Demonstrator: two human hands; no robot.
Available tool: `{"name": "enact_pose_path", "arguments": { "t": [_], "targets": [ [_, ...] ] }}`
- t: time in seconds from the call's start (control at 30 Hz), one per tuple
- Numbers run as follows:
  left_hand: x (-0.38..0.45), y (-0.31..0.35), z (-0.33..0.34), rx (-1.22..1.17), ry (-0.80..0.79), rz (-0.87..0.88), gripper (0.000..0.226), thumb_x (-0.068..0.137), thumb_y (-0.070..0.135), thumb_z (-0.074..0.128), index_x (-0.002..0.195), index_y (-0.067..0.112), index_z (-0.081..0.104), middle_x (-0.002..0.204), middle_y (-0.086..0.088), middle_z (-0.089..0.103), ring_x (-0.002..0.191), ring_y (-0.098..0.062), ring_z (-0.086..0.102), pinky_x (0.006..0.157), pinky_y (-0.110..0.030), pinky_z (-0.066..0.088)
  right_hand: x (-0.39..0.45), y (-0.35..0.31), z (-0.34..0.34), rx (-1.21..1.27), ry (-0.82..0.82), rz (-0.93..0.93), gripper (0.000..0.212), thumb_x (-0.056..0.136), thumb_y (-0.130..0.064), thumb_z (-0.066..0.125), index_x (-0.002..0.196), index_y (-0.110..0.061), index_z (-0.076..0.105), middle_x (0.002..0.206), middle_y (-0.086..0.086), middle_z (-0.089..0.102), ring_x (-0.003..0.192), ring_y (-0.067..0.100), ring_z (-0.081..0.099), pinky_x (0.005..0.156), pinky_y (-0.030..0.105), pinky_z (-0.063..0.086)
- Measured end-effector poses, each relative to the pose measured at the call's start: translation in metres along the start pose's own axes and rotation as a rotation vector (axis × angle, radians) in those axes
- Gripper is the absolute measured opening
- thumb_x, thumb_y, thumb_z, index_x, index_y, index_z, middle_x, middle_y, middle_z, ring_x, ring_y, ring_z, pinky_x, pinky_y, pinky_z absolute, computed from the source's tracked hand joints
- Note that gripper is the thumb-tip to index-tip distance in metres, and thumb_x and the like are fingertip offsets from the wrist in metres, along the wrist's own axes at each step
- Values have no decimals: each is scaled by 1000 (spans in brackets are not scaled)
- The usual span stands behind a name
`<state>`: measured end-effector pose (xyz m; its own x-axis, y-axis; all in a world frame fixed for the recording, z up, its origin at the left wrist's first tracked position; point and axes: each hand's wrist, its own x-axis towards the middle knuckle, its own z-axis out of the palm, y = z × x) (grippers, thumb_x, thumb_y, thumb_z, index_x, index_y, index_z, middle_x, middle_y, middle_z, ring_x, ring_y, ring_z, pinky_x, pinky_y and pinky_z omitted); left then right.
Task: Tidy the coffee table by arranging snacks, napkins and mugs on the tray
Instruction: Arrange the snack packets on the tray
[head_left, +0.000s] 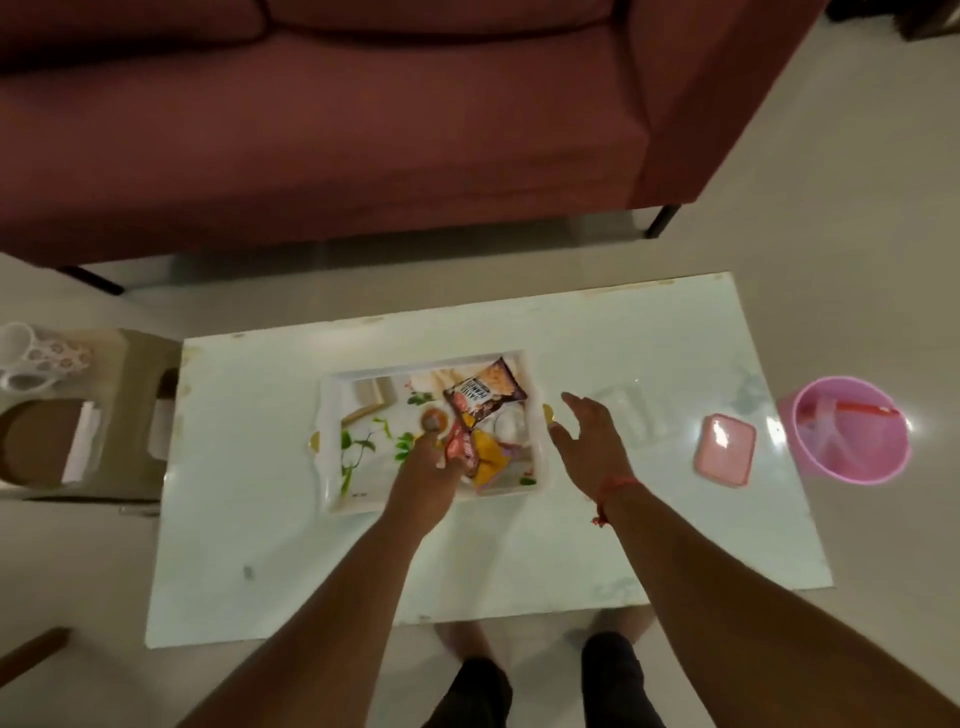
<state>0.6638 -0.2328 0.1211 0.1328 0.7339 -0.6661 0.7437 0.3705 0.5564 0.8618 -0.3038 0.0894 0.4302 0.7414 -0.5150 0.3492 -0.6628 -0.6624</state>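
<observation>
A white tray (332, 415) with a leaf print lies in the middle of the pale coffee table (311, 571). In it are a dark snack packet (488, 392), a yellow packet (491, 457), a white mug (506, 426) partly hidden under the packets, and a small round thing (432, 420). My left hand (428, 470) reaches over the tray's near side and grips a red snack packet (462, 447). My right hand (589, 436) hovers just right of the tray with fingers spread and nothing in it.
A pink lidded box (725, 449) lies on the table's right side, with a clear plastic container (631, 415) beside it. A pink bin (852, 431) stands on the floor at the right. A maroon sofa (363, 130) lies beyond. A side stool (124, 415) with mugs (36, 356) stands left.
</observation>
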Motion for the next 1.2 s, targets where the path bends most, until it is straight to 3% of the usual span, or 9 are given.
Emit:
{"name": "enact_pose_path", "arguments": {
  "t": [0.1, 0.27, 0.47, 0.57, 0.7, 0.8, 0.97, 1.07, 1.2],
  "targets": [
    [16, -50, -25, 35, 35, -62, 54, 96, 27, 58, 146, 14, 40, 141, -13, 55, 124, -29, 56, 100, -37, 46, 1, -6, 45, -95, -120, -34, 56, 97, -24, 56, 149, -14, 38, 152, 17, 34, 140, 31, 36, 115, 37, 29],
    [48, -100, -19, -21, 57, -80, 46, 94, 25, 58, 139, 20, 48, 135, -8, 61, 117, -27, 59, 102, -46, 48, 23, -5, 88, -64, -117, 32, 55, 97, -21, 54, 149, -13, 36, 145, 17, 45, 129, 33, 48, 105, 36, 38],
    [78, -101, 14, -74, 81, 60, 43, 96, 22, 57, 139, 22, 50, 134, 1, 60, 124, -16, 54, 99, -29, 39, 78, -14, 114, 309, 119, 320, 50, 94, -31, 55, 136, -8, 42, 121, 11, 61, 111, 33, 61, 91, 45, 54],
    [86, -95, 18, -52, 109, 164, 40, 96, 18, 55, 135, 22, 54, 130, 3, 61, 122, -12, 54, 96, -27, 40, 101, -24, 120, 431, 262, 411, 52, 92, -31, 61, 130, -3, 39, 103, 7, 53, 93, 27, 55, 77, 31, 44],
    [98, -90, 15, -73, 127, 247, 38, 93, 9, 55, 129, 19, 61, 129, 8, 63, 119, -7, 56, 103, -28, 45, 115, -30, 126, 415, 310, 455, 50, 90, -27, 62, 125, -8, 31, 75, -2, 45, 80, 27, 54, 69, 34, 44],
    [112, -82, 14, -65, 154, 262, 31, 94, 13, 54, 122, 21, 62, 129, 6, 64, 119, -8, 56, 99, -29, 46, 121, -30, 129, 335, 298, 396, 43, 88, -16, 58, 120, -10, 30, 87, 6, 59, 84, 28, 64, 63, 35, 50],
    [140, -61, 15, 47, 143, 249, 48, 98, 19, 50, 146, 21, 44, 144, -3, 52, 130, -18, 50, 103, -28, 40, 128, -25, 123, 227, 226, 163, 44, 86, -4, 50, 126, -21, 45, 96, 2, 65, 84, 22, 65, 72, 34, 55],
    [151, -50, 15, 83, 155, 268, 52, 100, 18, 48, 151, 23, 36, 148, -7, 46, 131, -20, 49, 99, -27, 41, 130, -25, 117, 175, 140, -25, 53, 84, 6, 44, 126, -25, 53, 85, -3, 64, 79, 17, 64, 68, 25, 55],
    [164, -39, 15, 204, 120, 332, 54, 103, 16, 46, 154, 22, 31, 149, -12, 45, 134, -28, 47, 105, -36, 45, 128, -25, 106, 71, 72, -136, 54, 82, 13, 38, 121, -18, 57, 94, 5, 65, 82, 15, 61, 56, 5, 46]
  ]
}}
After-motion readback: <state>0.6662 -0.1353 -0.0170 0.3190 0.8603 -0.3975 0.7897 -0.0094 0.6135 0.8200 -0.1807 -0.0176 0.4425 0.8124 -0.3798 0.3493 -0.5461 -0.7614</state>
